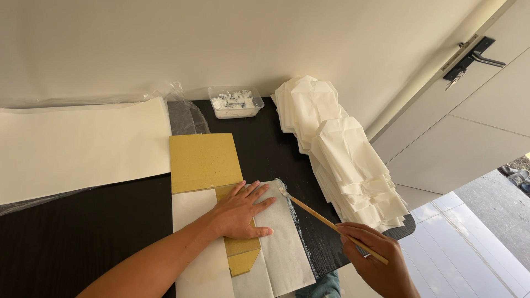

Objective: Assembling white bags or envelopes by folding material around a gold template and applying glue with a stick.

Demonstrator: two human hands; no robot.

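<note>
My left hand (243, 212) lies flat, fingers spread, on a folded white paper sheet (279, 243) and a yellow cardboard template (201, 161) on the black table (77, 232). My right hand (375, 259) grips a thin wooden-handled brush (326, 221). The brush's white, paste-coated tip touches the top right edge of the folded paper. White paste streaks run along the paper's right edge.
A clear plastic tub of white paste (236, 102) stands at the table's back. A tall pile of folded white paper bags (342, 154) fills the right side. Large white sheets (77, 146) cover the left. A door with a black handle (472, 55) is at right.
</note>
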